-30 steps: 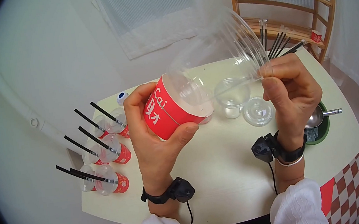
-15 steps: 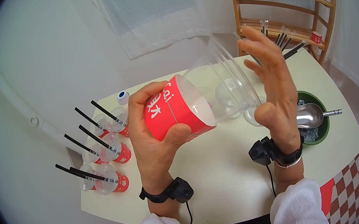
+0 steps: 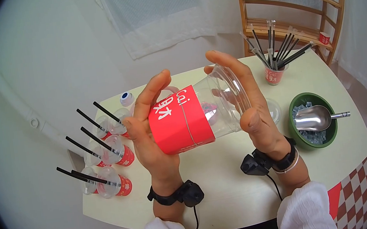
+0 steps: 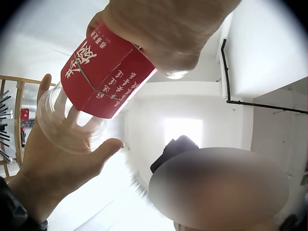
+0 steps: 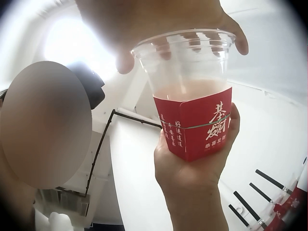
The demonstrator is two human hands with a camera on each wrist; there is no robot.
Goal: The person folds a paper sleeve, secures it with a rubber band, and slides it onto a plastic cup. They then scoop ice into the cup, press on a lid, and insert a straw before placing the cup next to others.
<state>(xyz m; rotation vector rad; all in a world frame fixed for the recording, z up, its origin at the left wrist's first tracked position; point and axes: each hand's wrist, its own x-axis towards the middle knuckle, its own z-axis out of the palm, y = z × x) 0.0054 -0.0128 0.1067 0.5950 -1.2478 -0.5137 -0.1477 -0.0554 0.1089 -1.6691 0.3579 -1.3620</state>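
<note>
The clear plastic cup [image 3: 220,98] lies sideways between both hands, its lower part inside a red paper sleeve [image 3: 182,121] with a thin cord around it. My left hand [image 3: 157,145] holds the sleeved base; in the right wrist view the left hand [image 5: 192,185] cups it from below, thumb and fingers on either side. The palm of my right hand [image 3: 262,115] is at the cup's rim, its fingers spread and gently bent around the mouth. The left wrist view shows the right hand [image 4: 62,159] behind the clear rim [image 4: 72,130].
Several sleeved cups with black straws [image 3: 125,155] stand at the table's left. On the right are a green bowl of ice [image 3: 336,129] with a metal scoop [image 3: 316,118] and a cup of straws [image 3: 274,75]. A wooden shelf [image 3: 291,0] stands behind.
The clear cup has slid left into the red sleeve. My right hand let go of its rim, straightened its fingers and moved left onto the mouth. The left fingers have loosened.
</note>
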